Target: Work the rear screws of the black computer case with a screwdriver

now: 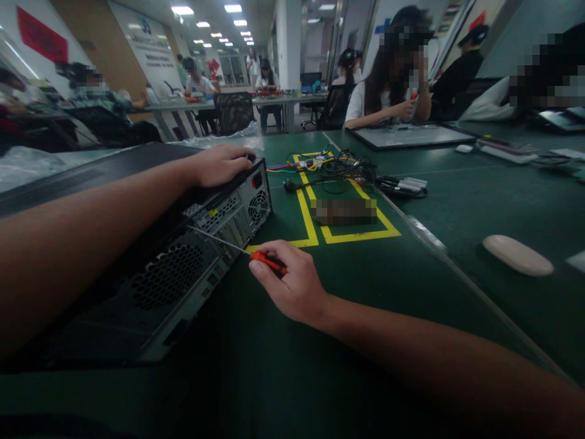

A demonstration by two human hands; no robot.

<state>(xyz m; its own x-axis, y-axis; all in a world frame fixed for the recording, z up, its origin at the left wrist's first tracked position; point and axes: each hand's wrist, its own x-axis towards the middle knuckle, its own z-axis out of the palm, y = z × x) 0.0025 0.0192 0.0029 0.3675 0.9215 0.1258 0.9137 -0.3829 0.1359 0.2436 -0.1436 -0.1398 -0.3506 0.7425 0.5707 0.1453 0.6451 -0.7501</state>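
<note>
A black desktop computer case (150, 268) lies on its side on the green table mat (347, 286), its rear panel with fan grille and slots facing me. My left hand (222, 163) rests on the case's top far corner, fingers curled over the edge. My right hand (287, 277) is closed round the red handle of a screwdriver (267, 261). Its thin metal shaft runs left to the rear panel, the tip touching near the upper edge by the expansion slots.
A tangle of cables (338, 166) and yellow tape outlines (315, 235) lie behind the case. A white oval object (518, 254) sits at the right. Across the table a person (393, 79) works over a flat panel (409, 135). More people sit at benches farther back.
</note>
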